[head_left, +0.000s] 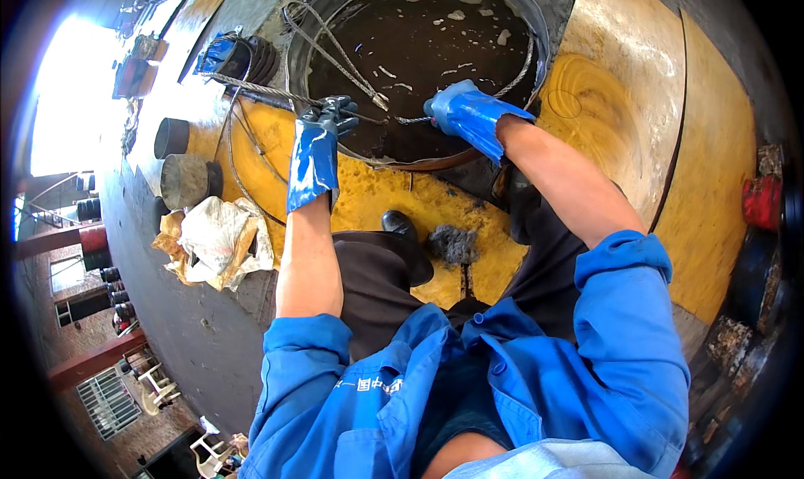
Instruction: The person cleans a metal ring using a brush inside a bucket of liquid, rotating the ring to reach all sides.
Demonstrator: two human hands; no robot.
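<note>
Here we see our left hand (322,140), in a blue rubber glove, with its fingers closed around a grey twisted steel cable (251,84) at the rim of a round dark oily pit (419,52). Our right hand (465,115), gloved alike, grips the cable's thinner end over the pit. A crumpled white sack (213,236) lies on the yellow-stained floor (603,102).

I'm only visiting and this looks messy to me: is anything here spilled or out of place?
Yes. Pale scraps float on the dark liquid in the round opening, a crumpled sack lies on the grey surface at left, and a grey rag sits by the shoe.
</note>
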